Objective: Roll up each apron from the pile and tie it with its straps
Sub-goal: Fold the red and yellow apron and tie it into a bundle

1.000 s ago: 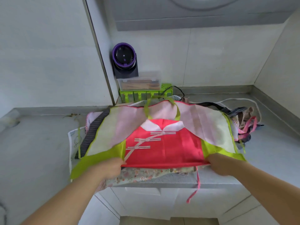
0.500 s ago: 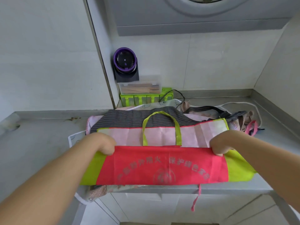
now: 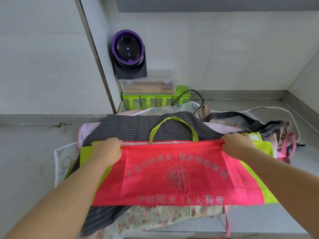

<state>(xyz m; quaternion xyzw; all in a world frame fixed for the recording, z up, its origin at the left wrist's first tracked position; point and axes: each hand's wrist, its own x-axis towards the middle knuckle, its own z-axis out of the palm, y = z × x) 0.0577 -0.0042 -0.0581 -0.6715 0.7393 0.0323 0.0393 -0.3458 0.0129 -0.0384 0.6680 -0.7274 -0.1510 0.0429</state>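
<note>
Atop the pile (image 3: 138, 128), the red apron (image 3: 172, 173) spans left hand (image 3: 107, 150) to right hand (image 3: 238, 145), both gripping its far edge.

Apron (image 3: 172, 173) tops the pile (image 3: 138, 128) — box (image 3: 148, 87) (on organizer (image 3: 155, 101)) behind.

The red apron (image 3: 176, 173), edged in lime green and printed with grey characters and a round emblem, is lying folded flat on a grey striped apron (image 3: 134, 128). Its lime-green neck loop (image 3: 174, 118) is sticking out past its far edge. A floral apron (image 3: 155, 216) is peeking out beneath its near edge, beside a dangling pink strap (image 3: 227, 221). To its right, tangled straps (image 3: 274, 126) are lying loose.
</note>
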